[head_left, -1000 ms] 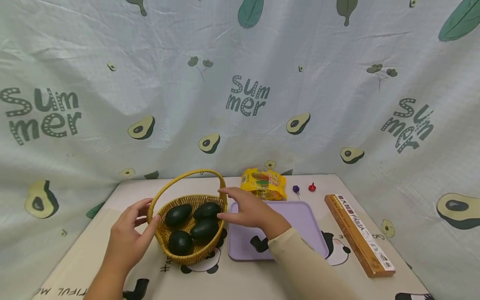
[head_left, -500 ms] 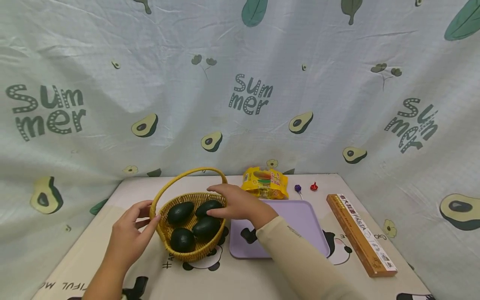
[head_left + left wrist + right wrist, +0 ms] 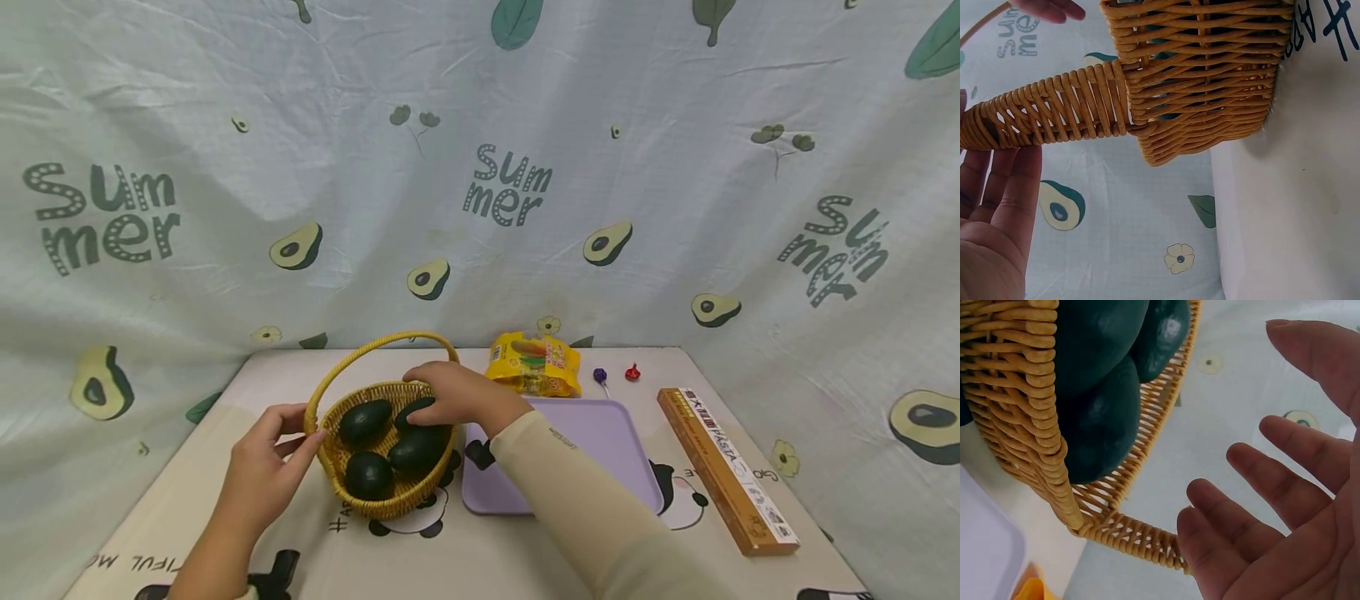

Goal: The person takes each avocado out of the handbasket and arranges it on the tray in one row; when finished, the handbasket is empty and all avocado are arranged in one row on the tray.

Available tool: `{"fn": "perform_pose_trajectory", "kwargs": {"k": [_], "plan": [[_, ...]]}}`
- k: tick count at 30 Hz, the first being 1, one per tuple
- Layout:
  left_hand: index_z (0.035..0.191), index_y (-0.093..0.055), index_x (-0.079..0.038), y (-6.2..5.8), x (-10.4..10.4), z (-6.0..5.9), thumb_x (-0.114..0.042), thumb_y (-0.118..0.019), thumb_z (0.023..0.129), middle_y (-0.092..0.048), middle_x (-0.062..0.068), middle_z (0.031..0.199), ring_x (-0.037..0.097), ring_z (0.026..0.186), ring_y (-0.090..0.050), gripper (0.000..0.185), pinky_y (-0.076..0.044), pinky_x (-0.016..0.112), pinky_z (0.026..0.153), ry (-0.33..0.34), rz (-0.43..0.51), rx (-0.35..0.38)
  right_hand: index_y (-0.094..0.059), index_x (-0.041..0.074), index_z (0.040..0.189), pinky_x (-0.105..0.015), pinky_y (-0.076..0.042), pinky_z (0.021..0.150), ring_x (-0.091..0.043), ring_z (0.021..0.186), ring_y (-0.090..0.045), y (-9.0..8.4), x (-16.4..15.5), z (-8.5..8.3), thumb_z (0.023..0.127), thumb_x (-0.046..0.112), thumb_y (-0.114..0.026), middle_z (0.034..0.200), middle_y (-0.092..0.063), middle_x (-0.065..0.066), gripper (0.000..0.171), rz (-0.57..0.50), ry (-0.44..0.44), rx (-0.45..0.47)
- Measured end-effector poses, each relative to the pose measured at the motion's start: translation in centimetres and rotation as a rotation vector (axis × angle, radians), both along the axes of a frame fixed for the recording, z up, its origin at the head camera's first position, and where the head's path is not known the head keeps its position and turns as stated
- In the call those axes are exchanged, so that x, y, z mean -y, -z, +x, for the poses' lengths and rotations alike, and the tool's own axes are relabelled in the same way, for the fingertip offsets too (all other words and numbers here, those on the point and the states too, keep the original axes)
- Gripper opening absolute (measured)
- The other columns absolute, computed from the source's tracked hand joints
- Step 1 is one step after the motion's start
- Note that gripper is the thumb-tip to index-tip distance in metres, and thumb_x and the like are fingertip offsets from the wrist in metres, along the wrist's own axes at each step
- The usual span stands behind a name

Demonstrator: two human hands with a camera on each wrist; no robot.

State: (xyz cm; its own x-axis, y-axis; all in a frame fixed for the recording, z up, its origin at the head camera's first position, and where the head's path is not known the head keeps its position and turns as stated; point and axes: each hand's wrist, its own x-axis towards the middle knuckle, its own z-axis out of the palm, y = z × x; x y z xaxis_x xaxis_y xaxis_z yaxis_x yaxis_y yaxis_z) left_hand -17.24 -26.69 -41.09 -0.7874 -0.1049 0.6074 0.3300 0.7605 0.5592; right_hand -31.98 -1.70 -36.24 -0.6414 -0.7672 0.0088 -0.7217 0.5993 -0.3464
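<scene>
A yellow wicker basket (image 3: 375, 492) with an arched handle (image 3: 375, 342) stands on the table and holds several dark green avocados (image 3: 366, 422). My left hand (image 3: 266, 471) rests at the basket's left side, its straight fingers against the handle base (image 3: 1054, 106). My right hand (image 3: 444, 398) hovers over the back right avocado (image 3: 414, 407). In the right wrist view its fingers (image 3: 1272, 481) are spread above the rim (image 3: 1129, 534) and hold nothing, and avocados (image 3: 1100, 425) lie just beyond.
A purple tray (image 3: 600, 442) lies right of the basket under my right forearm. Behind it are a yellow snack bag (image 3: 534, 363) and two lollipops (image 3: 599, 376). A long pasta box (image 3: 726, 468) lies at the right. An avocado-print cloth hangs behind the table.
My right hand has moved left from the tray's edge to above the avocados in the basket. My left hand has stayed at the basket's left side.
</scene>
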Motion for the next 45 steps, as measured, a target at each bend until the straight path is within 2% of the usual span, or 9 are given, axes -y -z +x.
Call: {"fn": "perform_pose_trajectory", "kwargs": {"k": [6, 13, 22, 30, 38, 45], "plan": [[0.123, -0.059, -0.004, -0.1, 0.2, 0.0, -0.002, -0.077, 0.09, -0.068, 0.008, 0.113, -0.015, 0.101, -0.051, 0.037, -0.046, -0.002, 0.082, 0.013, 0.001, 0.005, -0.056, 0.017, 0.147, -0.034, -0.041, 0.119, -0.017, 0.139, -0.051, 0.4, 0.8, -0.7, 0.093, 0.035, -0.077, 0.148, -0.058, 0.002, 0.06, 0.016, 0.013, 0.012], [0.124, -0.059, -0.005, 0.0, 0.3, -0.1, -0.003, -0.077, 0.09, -0.068, 0.007, 0.115, -0.014, 0.102, -0.053, 0.038, -0.048, 0.0, 0.083, 0.014, 0.011, 0.018, -0.058, 0.017, 0.145, -0.035, -0.042, 0.119, -0.017, 0.138, -0.053, 0.5, 1.6, -1.1, 0.092, 0.032, -0.078, 0.146, -0.06, 0.002, 0.059, 0.017, 0.047, 0.085], [0.121, -0.06, -0.004, 0.2, 0.5, 0.0, -0.006, -0.077, 0.092, -0.069, 0.008, 0.112, -0.012, 0.101, -0.054, 0.034, -0.051, 0.003, 0.083, 0.016, 0.051, 0.025, -0.059, 0.018, 0.145, -0.035, -0.044, 0.117, -0.017, 0.136, -0.054, 1.0, 2.6, -1.4, 0.092, 0.03, -0.077, 0.145, -0.06, 0.0, 0.057, 0.077, 0.09, 0.13], [0.12, -0.06, -0.006, 0.5, 0.7, -0.2, -0.006, -0.077, 0.092, -0.069, 0.01, 0.113, -0.013, 0.1, -0.055, 0.032, -0.051, 0.003, 0.082, 0.039, 0.111, 0.066, -0.061, 0.018, 0.142, -0.034, -0.048, 0.112, -0.016, 0.13, -0.057, 1.4, 3.5, -1.6, 0.09, 0.034, -0.079, 0.14, -0.062, 0.0, 0.057, 0.115, 0.112, 0.17], [0.119, -0.059, -0.008, 0.5, 1.1, -0.4, -0.005, -0.076, 0.092, -0.068, 0.007, 0.111, -0.008, 0.099, -0.06, 0.032, -0.056, 0.009, 0.081, 0.078, 0.148, 0.098, -0.063, 0.018, 0.14, -0.037, -0.05, 0.11, -0.017, 0.129, -0.057, 1.7, 4.2, -1.4, 0.094, 0.023, -0.076, 0.14, -0.063, -0.001, 0.048, 0.165, 0.146, 0.227], [0.117, -0.061, -0.009, 0.0, 1.7, -0.4, -0.011, -0.078, 0.092, -0.069, 0.008, 0.108, -0.003, 0.097, -0.063, 0.03, -0.055, 0.01, 0.082, 0.115, 0.166, 0.155, -0.063, 0.02, 0.14, -0.04, -0.05, 0.111, -0.017, 0.124, -0.058, 1.7, 4.3, -1.2, 0.092, 0.016, -0.076, 0.14, -0.063, 0.0, 0.05, 0.178, 0.197, 0.244]]}}
